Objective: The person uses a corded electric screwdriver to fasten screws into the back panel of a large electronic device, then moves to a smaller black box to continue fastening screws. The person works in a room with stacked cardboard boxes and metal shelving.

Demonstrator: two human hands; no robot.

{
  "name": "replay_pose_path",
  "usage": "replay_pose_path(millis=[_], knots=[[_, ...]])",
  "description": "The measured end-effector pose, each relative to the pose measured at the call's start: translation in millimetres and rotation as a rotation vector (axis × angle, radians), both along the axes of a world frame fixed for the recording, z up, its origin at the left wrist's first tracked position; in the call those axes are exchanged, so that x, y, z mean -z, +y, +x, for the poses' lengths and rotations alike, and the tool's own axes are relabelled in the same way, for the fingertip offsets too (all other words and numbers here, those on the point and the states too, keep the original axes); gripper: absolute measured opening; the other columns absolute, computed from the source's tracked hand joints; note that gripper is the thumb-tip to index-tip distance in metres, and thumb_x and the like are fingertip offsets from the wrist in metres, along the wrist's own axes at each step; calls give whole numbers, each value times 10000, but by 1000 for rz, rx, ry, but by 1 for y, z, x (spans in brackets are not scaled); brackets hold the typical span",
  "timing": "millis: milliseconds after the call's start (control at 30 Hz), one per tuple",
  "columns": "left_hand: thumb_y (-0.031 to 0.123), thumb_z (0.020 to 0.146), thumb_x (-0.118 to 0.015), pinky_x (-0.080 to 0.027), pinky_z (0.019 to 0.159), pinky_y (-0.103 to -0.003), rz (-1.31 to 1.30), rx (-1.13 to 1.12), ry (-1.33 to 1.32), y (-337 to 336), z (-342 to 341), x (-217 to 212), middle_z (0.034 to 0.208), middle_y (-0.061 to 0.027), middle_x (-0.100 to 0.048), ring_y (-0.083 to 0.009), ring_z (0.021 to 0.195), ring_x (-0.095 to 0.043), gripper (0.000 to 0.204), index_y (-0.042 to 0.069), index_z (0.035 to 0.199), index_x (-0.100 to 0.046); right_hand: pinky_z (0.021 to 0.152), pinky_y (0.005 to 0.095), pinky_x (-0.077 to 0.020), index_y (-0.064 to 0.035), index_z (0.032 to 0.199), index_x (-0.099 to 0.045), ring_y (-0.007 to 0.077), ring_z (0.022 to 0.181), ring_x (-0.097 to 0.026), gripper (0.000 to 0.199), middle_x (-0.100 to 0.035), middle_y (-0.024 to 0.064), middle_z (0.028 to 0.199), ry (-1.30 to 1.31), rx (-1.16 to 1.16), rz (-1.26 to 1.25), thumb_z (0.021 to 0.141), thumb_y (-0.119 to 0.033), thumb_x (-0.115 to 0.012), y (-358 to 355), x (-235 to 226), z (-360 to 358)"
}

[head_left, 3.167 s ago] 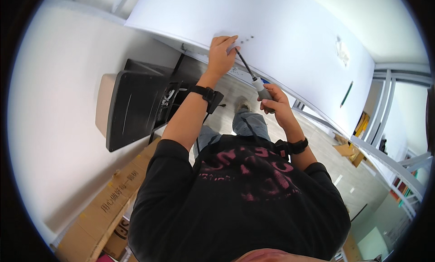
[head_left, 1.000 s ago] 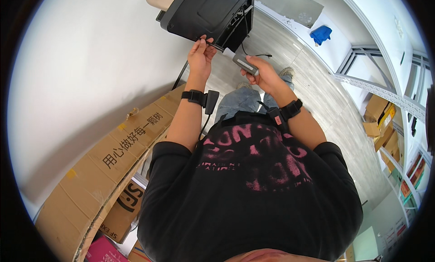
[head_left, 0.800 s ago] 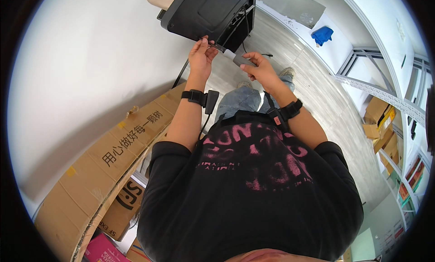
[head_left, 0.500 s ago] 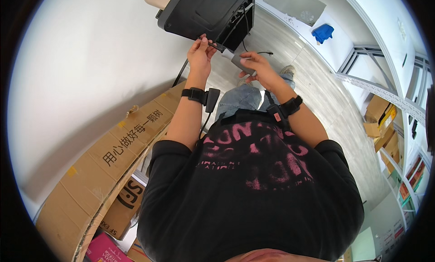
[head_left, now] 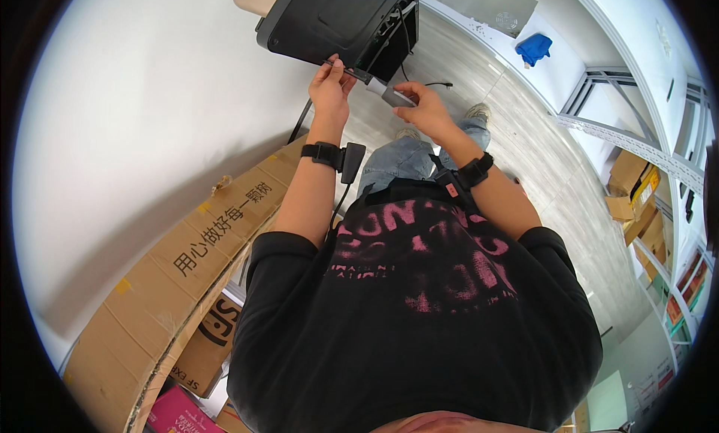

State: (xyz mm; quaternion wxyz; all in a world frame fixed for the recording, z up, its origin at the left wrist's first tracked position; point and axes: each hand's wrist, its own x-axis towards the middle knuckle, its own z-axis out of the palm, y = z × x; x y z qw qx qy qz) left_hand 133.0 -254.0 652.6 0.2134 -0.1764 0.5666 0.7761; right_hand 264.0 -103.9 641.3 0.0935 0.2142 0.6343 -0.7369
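A black boxy machine (head_left: 322, 28) stands ahead of me with its right side uncovered, showing inner parts and a loose cable (head_left: 407, 36). My left hand (head_left: 328, 91) pinches a thin dark strip (head_left: 357, 74) along the machine's near lower edge. In my right hand (head_left: 431, 111) is a grey screwdriver-like tool (head_left: 398, 97), gripped by its thick body between thumb and fingers. Its paler nose points left at the end of the strip, close to the machine's corner. Whether the tip touches cannot be made out.
A long cardboard box (head_left: 202, 238) runs along the wall at my left, with a smaller brown carton (head_left: 206, 350) beside it. Metal shelving (head_left: 636, 144) with cardboard boxes (head_left: 633, 186) lines the right. A blue cloth-like item (head_left: 533, 50) lies far right. A black plug (head_left: 447, 85) rests near my feet.
My right fingers have shifted back along the grey tool and regripped it, exposing more of its body. My left hand stays almost in place on the strip.
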Motion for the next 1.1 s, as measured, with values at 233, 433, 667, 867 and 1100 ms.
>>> replay_pose_path(millis=[233,433,667,867,1100], knots=[[107,888,-586,-514,647,-264,6,-32,30,2,2,4,834,-1,-594,-120,719,-593,178,81,1064,-590,605,240,-440,-73,1179,-523,122,784,-590,343,-592,34,976,-214,-21,-294,876,-229,-559,6,-16,0],[99,892,-576,-521,662,-277,45,-40,17,4,4,-2,868,-19,-597,-144,754,-604,181,69,1070,-580,556,236,-415,-84,1169,-534,99,736,-581,309,-618,26,925,-150,2,-239,905,-244,-507,6,-10,2],[108,886,-590,-524,654,-275,54,-55,17,0,3,-2,861,-26,-597,-142,746,-604,168,61,1047,-585,502,209,-390,-68,1159,-544,84,667,-567,310,-632,36,893,-141,-18,-262,909,-246,-496,8,-19,-1],[112,877,-606,-526,635,-268,61,-76,10,1,2,-2,859,-25,-598,-129,711,-593,156,55,1021,-590,434,200,-368,-54,1117,-554,86,580,-558,294,-650,64,843,-153,-3,-349,920,-250,-461,9,-21,-3],[120,867,-623,-528,620,-265,50,-93,-11,3,2,-5,849,-15,-590,-120,678,-575,143,54,988,-587,410,212,-321,-29,1041,-555,83,501,-476,292,-640,92,817,-156,13,-496,940,-259,-407,13,-20,-4]])
